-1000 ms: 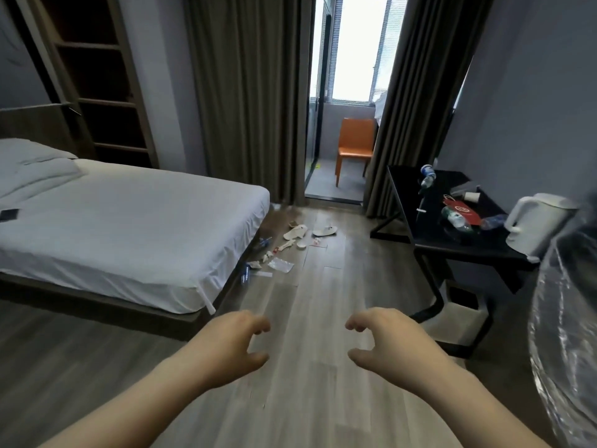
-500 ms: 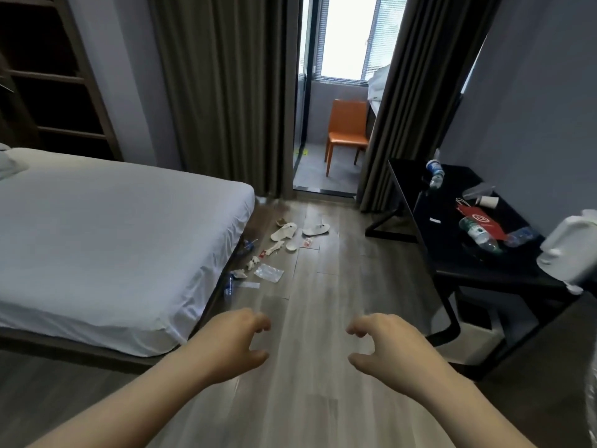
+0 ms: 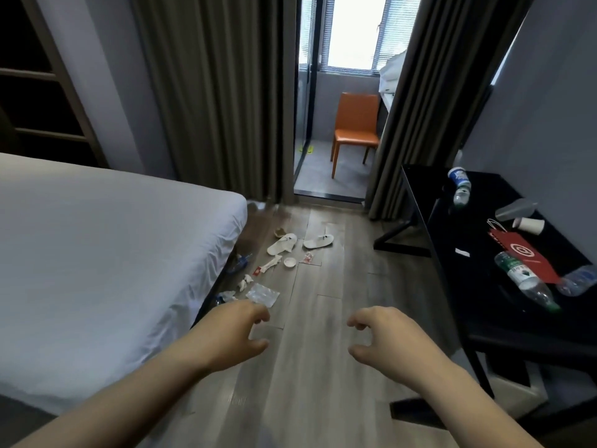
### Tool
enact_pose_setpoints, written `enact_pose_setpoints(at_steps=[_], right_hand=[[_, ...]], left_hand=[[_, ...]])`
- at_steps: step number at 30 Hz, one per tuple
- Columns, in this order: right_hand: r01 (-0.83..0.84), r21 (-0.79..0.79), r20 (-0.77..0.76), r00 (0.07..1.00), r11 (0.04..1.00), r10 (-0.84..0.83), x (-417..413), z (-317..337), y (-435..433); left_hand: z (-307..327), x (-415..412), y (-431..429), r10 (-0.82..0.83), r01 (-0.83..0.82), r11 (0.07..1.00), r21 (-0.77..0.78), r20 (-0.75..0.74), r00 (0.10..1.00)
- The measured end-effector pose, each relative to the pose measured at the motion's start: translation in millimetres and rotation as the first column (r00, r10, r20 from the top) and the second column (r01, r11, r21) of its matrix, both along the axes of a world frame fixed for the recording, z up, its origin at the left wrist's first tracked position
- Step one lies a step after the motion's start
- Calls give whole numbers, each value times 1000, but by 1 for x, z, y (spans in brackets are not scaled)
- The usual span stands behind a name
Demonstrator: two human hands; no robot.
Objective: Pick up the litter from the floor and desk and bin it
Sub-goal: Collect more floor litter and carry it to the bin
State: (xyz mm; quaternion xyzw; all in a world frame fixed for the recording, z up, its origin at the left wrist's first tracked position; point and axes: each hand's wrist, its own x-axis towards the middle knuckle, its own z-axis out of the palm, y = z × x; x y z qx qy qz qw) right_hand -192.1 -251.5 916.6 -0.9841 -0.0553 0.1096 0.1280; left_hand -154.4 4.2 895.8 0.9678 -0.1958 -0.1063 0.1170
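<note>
One bottle [image 3: 239, 264] half under bed [image 3: 113, 253]

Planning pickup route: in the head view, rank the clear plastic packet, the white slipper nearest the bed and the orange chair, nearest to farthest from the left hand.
1. Clear plastic packet, on the floor just beyond the left hand.
2. White slipper, farther up, beside the bed.
3. Orange chair, far back.

bed [image 3: 97, 253] left, desk [image 3: 484, 286] right, litter [image 3: 263, 294] on floor [image 3: 323, 367] between, chair [image 3: 355, 130] behind
</note>
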Motion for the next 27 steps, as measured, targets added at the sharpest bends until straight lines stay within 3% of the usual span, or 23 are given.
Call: enact_pose_setpoints(at_steps=[27], right_hand=[[45,-54,-167,984,998,-54,428,-57,-50]], left_hand=[[-65,441,-61,-42,43,999,0,-202,979]])
